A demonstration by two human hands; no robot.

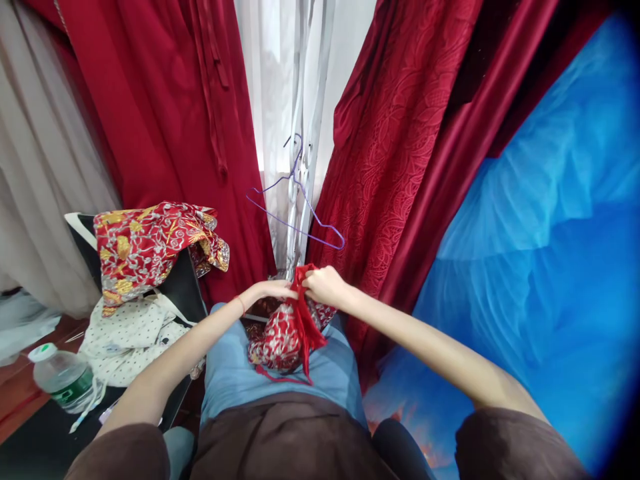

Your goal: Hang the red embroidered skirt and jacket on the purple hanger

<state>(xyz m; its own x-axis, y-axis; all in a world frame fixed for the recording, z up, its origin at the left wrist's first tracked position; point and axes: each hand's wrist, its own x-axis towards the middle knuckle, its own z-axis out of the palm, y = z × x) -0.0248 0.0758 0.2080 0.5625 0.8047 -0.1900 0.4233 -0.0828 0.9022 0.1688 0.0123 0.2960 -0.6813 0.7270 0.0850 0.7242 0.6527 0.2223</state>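
Observation:
A red garment [283, 337] with silver embroidery lies bunched across my lap, its plain red lining partly turned out. My right hand [326, 287] is closed in a fist around a fold of the plain red cloth near the top. From the other side, my left hand [276, 289] grips the same garment, its fingertips partly hidden against the fabric. A thin red cord trails from the garment's lower edge over my thighs. Just beyond my hands hangs a purple wire hanger [293, 177] with nothing on it.
On a black chair [187, 287] to the left lie another red, gold and silver embroidered piece [145, 250] and a white dotted cloth bag [133, 337]. A water bottle [65, 380] stands nearby. Red dresses [395, 140] hang ahead, and blue tulle [540, 287] fills the right.

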